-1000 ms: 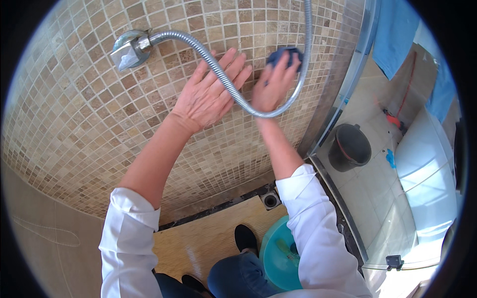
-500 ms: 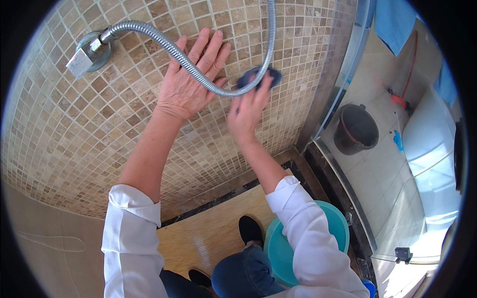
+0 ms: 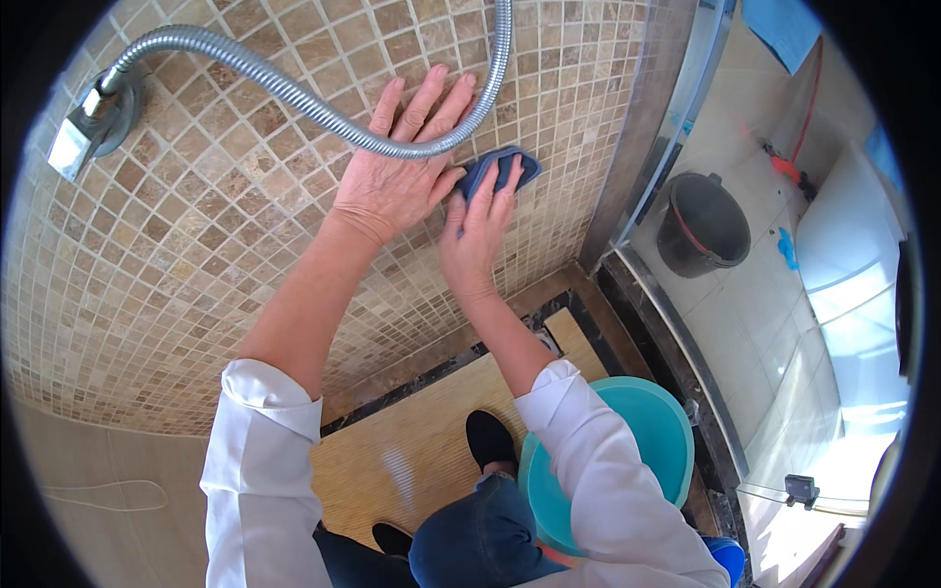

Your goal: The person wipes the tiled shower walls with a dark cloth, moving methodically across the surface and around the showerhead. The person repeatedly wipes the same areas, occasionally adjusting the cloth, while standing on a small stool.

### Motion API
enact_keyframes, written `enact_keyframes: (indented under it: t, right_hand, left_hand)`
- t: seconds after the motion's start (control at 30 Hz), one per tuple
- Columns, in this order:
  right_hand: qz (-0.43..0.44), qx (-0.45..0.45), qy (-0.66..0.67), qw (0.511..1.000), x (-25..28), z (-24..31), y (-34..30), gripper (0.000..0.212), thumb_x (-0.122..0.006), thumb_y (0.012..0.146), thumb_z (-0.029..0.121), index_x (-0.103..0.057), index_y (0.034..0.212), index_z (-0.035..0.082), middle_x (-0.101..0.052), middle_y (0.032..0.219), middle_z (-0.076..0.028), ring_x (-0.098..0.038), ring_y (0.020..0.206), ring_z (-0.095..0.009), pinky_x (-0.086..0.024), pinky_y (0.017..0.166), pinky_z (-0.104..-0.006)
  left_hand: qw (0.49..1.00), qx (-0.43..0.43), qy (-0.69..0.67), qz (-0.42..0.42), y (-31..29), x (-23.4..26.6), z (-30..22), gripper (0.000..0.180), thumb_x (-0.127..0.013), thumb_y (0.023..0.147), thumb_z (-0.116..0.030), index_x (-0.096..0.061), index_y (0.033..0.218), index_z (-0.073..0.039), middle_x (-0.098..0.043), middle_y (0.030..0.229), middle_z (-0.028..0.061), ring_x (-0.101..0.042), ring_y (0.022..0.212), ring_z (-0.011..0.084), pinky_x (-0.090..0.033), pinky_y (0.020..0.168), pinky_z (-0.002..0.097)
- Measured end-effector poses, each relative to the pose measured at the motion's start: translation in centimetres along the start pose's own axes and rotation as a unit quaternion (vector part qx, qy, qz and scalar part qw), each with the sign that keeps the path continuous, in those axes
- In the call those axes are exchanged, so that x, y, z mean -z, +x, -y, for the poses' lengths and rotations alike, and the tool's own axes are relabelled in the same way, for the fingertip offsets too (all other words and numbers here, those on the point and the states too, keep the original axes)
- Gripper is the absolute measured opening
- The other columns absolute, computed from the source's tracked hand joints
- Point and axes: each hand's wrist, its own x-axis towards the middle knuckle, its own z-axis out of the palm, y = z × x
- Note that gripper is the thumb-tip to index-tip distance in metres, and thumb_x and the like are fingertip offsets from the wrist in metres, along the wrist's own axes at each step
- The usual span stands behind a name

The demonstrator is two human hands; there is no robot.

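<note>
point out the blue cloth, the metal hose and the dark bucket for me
blue cloth [image 3: 528,169], head view, on its uncovered right-hand part
metal hose [image 3: 400,149], head view, on the lowest part of its loop
dark bucket [image 3: 675,246], head view, on its outer wall

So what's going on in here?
A person's right hand holds a blue cloth against a tiled wall. Their left hand rests flat on the same wall, with a metal shower hose looping in front of it. A turquoise basin sits low down by one black shoe, partly hidden by the right sleeve.
</note>
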Motion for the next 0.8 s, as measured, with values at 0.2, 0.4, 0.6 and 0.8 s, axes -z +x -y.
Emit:
enact_keyframes:
  t: [0.2, 0.4, 0.6, 0.8]
  right_hand:
    - [-0.126, -0.334, 0.082, 0.931, 0.0, -6.5, 1.9, 0.064, -0.039, 0.110, 0.030, -0.022, 0.160, -0.007, -0.018, 0.164, -0.038, -0.022, 0.150, -0.055, -0.025, 0.122, -0.0540]
    - [-0.048, -0.189, 0.073, 0.978, -0.8, -2.5, -3.2, 0.065, -0.042, 0.111, 0.028, -0.021, 0.159, -0.010, -0.015, 0.164, -0.037, -0.023, 0.151, -0.052, -0.027, 0.122, -0.0526]
    - [-0.114, -0.431, 0.118, 0.887, -1.5, -9.3, -2.7, 0.066, -0.041, 0.111, 0.029, -0.020, 0.158, -0.011, -0.016, 0.164, -0.038, -0.025, 0.151, -0.052, -0.024, 0.123, -0.0506]
    - [-0.029, -0.399, 0.082, 0.913, -3.0, -5.5, -6.6, 0.068, -0.043, 0.111, 0.031, -0.019, 0.159, -0.011, -0.019, 0.163, -0.039, -0.023, 0.152, -0.051, -0.023, 0.124, -0.0507]
  left_hand:
    - [0.997, 0.000, 0.060, -0.050, -0.2, -0.7, -0.3, 0.068, -0.060, 0.094, -0.058, -0.053, 0.150, -0.020, -0.025, 0.171, -0.0014, -0.019, 0.159, 0.0267, -0.011, 0.130, 0.0544]
    - [0.998, 0.005, 0.048, -0.037, -1.0, -1.5, -0.5, 0.069, -0.061, 0.094, -0.057, -0.048, 0.155, -0.026, -0.027, 0.170, -0.0010, -0.021, 0.158, 0.0267, -0.015, 0.128, 0.0554]
    - [0.995, 0.005, 0.094, -0.023, -0.2, -0.6, -0.5, 0.069, -0.062, 0.094, -0.055, -0.045, 0.157, -0.034, -0.028, 0.170, -0.0012, -0.022, 0.158, 0.0273, -0.015, 0.128, 0.0566]
    - [1.000, -0.011, 0.014, -0.023, -0.8, 0.6, -0.3, 0.077, -0.064, 0.087, -0.046, -0.048, 0.154, -0.011, -0.035, 0.166, 0.0121, -0.026, 0.156, 0.0357, -0.022, 0.125, 0.0595]
